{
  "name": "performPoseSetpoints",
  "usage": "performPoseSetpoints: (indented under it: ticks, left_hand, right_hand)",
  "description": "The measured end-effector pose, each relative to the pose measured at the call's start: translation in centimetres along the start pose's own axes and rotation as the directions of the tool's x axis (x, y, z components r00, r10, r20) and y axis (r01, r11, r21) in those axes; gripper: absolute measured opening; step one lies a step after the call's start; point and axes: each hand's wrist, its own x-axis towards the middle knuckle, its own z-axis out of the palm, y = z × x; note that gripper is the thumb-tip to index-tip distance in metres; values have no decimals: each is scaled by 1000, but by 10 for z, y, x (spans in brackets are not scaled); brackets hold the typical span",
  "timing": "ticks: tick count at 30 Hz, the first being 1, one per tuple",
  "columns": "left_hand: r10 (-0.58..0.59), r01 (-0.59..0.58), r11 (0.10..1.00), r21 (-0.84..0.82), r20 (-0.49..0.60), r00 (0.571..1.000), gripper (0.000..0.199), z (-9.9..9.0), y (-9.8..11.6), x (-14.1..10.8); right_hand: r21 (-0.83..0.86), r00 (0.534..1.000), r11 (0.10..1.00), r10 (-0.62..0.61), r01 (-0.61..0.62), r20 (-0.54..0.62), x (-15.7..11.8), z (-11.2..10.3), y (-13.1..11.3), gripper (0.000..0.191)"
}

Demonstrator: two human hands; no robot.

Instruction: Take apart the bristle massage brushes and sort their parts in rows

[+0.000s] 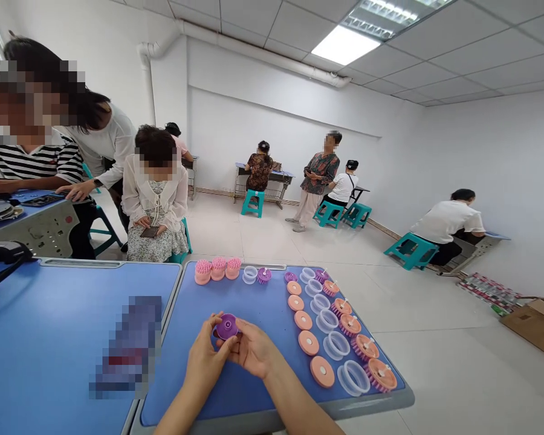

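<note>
Above the blue table point(263, 377), my left hand point(207, 347) and my right hand point(252, 347) hold a round purple part point(227, 325) between them, its cupped side with a small centre hole facing up. My left fingers and thumb pinch its left and lower rim. The right fingers are curled at its right side, partly hidden beneath it. To the right lie columns of peach discs point(308, 342), clear rings point(336, 345) and peach bristled parts point(365, 347) with white stems. A purple disc point(291, 277) and a purple bristled part point(321, 276) lie at the far end.
Pink bristled pieces point(218, 268), a clear ring point(249, 275) and a purple bristled part point(264, 275) stand along the far edge. A second table point(49, 338) adjoins on the left. Several people sit or stand beyond. A cardboard box point(537, 326) is on the floor at right.
</note>
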Motion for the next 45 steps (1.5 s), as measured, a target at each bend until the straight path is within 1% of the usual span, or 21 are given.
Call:
performPoseSetpoints:
  ticks: [2, 4, 5, 6, 9, 12, 14, 17, 20, 23, 26, 30, 34, 39, 42, 45]
  left_hand:
    - [108, -100, 975, 197, -29, 994, 39, 1, 1, 11]
    - [244, -210, 889, 407, -33, 969, 40, -1, 6, 29]
    - [314, -264, 815, 515, -10, 949, 38, -2, 11, 41]
    - [342, -289, 783, 551, 7, 940, 36, -4, 16, 54]
    - [372, -325, 716, 617, 57, 927, 33, -5, 32, 96]
    - [374, -370, 647, 666, 145, 916, 35, 1, 43, 133]
    - [367, -407, 604, 685, 214, 905, 38, 6, 45, 151]
    - [338, -440, 559, 703, 291, 895, 41, 12, 41, 167]
    - [308, -442, 540, 716, 320, 896, 29, 12, 34, 173]
    - [289, -438, 535, 722, 331, 898, 28, 6, 28, 176]
    - [276, -432, 534, 727, 334, 901, 28, -5, 23, 177]
    - [275, -425, 532, 733, 325, 905, 29, -19, 17, 175]
    - [284, -431, 537, 725, 325, 902, 31, -30, 11, 167]
    - [293, -437, 564, 701, 326, 899, 31, -35, 10, 159]
    - [297, -439, 575, 690, 324, 898, 31, -35, 10, 158]
    - [303, -447, 579, 682, 329, 894, 33, -35, 9, 159]
  right_hand:
    - [-56, 989, 997, -54, 46, -136, 5, -4, -5, 25]
    - [-106, 963, 989, -129, 107, -238, 10, -9, -12, 25]
    - [-123, 948, 983, -167, 138, -271, 12, -11, -16, 26]
    - [-134, 936, 977, -199, 166, -292, 14, -13, -20, 28]
    - [-166, 905, 961, -266, 222, -332, 20, -19, -32, 36]
    - [-241, 875, 938, -326, 250, -359, 26, -22, -40, 46]
    - [-311, 853, 912, -374, 267, -365, 32, -25, -42, 48]
    - [-415, 822, 864, -443, 285, -357, 44, -29, -47, 43]
    - [-507, 795, 815, -493, 281, -353, 56, -33, -52, 38]
    - [-565, 784, 784, -512, 259, -351, 65, -35, -56, 42]
    - [-592, 789, 771, -508, 236, -346, 73, -34, -55, 46]
    - [-606, 796, 767, -495, 211, -349, 84, -32, -49, 39]
    - [-609, 789, 769, -492, 195, -368, 97, -31, -43, 37]
    - [-635, 758, 747, -527, 199, -383, 116, -29, -37, 25]
    - [-680, 741, 710, -554, 182, -380, 127, -29, -34, 27]
    - [-754, 732, 641, -580, 141, -357, 134, -32, -33, 30]
